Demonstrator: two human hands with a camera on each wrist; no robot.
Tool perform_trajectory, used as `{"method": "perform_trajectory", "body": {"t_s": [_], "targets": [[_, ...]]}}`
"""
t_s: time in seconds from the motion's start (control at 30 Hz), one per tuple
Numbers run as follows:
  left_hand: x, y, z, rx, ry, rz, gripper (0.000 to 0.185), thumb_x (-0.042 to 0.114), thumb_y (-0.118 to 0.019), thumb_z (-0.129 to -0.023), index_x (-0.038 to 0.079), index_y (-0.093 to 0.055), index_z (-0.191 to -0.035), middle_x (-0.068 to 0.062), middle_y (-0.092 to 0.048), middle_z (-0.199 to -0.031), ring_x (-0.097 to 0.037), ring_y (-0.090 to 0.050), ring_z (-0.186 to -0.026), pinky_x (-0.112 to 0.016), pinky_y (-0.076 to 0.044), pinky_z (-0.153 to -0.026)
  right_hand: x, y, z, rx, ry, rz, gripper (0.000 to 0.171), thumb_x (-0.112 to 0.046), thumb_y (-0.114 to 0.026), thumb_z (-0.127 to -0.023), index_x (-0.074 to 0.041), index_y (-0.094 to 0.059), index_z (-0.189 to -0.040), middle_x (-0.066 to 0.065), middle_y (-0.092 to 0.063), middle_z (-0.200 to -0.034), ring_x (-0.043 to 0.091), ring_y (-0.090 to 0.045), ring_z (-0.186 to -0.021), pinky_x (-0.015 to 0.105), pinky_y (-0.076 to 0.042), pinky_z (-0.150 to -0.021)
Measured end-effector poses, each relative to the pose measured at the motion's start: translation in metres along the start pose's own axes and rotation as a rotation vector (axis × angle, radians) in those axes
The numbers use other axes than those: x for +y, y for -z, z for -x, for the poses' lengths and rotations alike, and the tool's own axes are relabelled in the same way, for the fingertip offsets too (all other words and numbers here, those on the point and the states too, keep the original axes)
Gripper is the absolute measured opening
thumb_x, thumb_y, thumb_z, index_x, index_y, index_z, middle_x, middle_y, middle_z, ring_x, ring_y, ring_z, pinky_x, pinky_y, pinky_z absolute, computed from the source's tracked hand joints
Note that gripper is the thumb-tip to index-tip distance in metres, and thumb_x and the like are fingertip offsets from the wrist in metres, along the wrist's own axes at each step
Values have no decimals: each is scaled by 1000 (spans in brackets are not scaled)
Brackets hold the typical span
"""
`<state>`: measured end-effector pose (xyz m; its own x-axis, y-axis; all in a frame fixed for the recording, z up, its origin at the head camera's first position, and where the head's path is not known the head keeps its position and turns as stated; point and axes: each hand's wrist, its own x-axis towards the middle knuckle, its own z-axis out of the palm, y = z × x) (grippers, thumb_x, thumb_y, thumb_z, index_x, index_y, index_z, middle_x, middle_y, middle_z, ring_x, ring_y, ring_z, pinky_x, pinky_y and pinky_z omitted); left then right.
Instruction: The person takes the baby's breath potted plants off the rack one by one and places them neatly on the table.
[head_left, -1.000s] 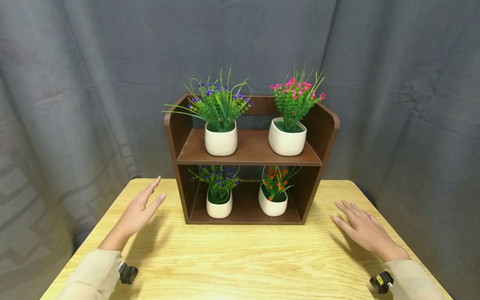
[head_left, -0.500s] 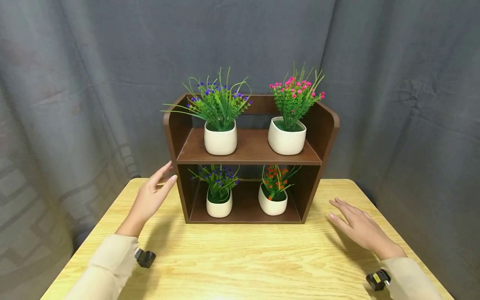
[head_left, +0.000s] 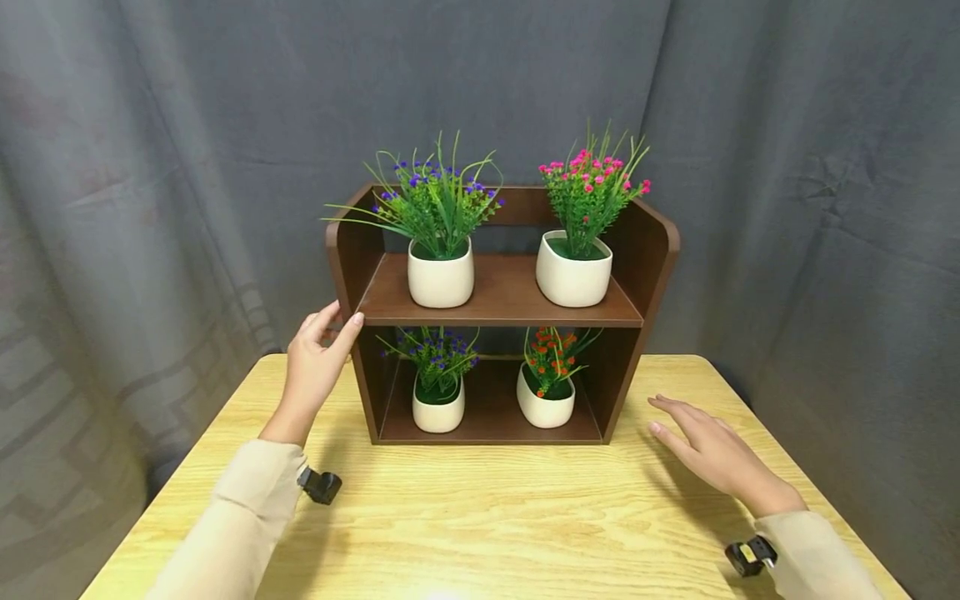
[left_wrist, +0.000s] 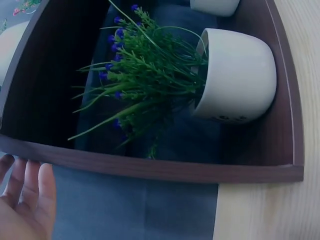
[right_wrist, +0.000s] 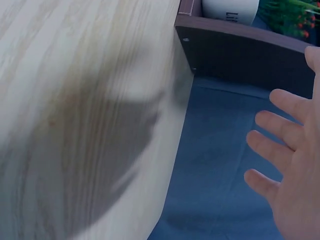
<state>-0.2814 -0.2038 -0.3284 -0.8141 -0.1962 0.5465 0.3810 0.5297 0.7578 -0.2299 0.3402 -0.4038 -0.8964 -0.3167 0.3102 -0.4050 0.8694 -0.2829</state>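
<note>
A dark brown two-tier shelf (head_left: pixel 497 442) stands on the table. My left hand (head_left: pixel 313 363) is at its left side panel, thumb at the front edge and fingers along the outer side. In the left wrist view, fairly straight fingers (left_wrist: pixel 31 192) reach the panel's edge; contact is hard to tell. On the upper tier are white pots with purple flowers (head_left: pixel 441 273) and pink flowers (head_left: pixel 573 271). Below them sit another purple-flowered pot (head_left: pixel 438 408) and an orange-flowered pot (head_left: pixel 546 402). My right hand (head_left: pixel 716 450) hovers right of the shelf, fingers extended, holding nothing.
The light wood table (head_left: pixel 480 525) extends in front of the shelf and to both sides. Grey curtains (head_left: pixel 525 75) hang behind and at the sides. Small black cameras are strapped at both wrists.
My left hand has moved right and forward, up to the shelf's left panel. My right hand has drifted slightly left. The shelf and pots keep their places.
</note>
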Motion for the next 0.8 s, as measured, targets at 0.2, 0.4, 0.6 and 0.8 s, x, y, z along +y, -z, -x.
{"method": "perform_trajectory", "body": {"t_s": [0.2,0.4,0.6,0.8], "targets": [[7,-4,-7,55,10,55,54,42,-64,-98,7,-57,-139,-9,-58,-117,-16,-53,-95,-16,-48,-66,-8,2,-4,4,19,-35,47,-37,-51,-106,-9,-53,-143,16,-56,-140,39,-50,-129,60,-37,-101],[6,-8,-8,98,5,119,42,37,-69,-95,12,-61,-129,-4,-62,-108,-16,-55,-88,-23,-46,-66,-18,9,-13,22,39,-88,42,-33,-50,-107,-7,-56,-139,14,-58,-138,39,-51,-128,59,-39,-100],[6,-10,-6,127,-8,155,38,35,-71,-94,13,-64,-124,-1,-62,-103,-17,-56,-85,-22,-46,-65,-34,21,-21,88,91,-116,35,-26,-54,-106,-7,-59,-135,8,-63,-132,31,-57,-123,53,-44,-95],[8,-10,-4,136,-3,159,37,33,-72,-93,13,-65,-123,0,-63,-102,-15,-56,-84,-20,-46,-63,-50,32,-30,151,161,-124,36,-21,-58,-104,-10,-58,-138,2,-63,-133,23,-60,-118,47,-52,-86]]}}
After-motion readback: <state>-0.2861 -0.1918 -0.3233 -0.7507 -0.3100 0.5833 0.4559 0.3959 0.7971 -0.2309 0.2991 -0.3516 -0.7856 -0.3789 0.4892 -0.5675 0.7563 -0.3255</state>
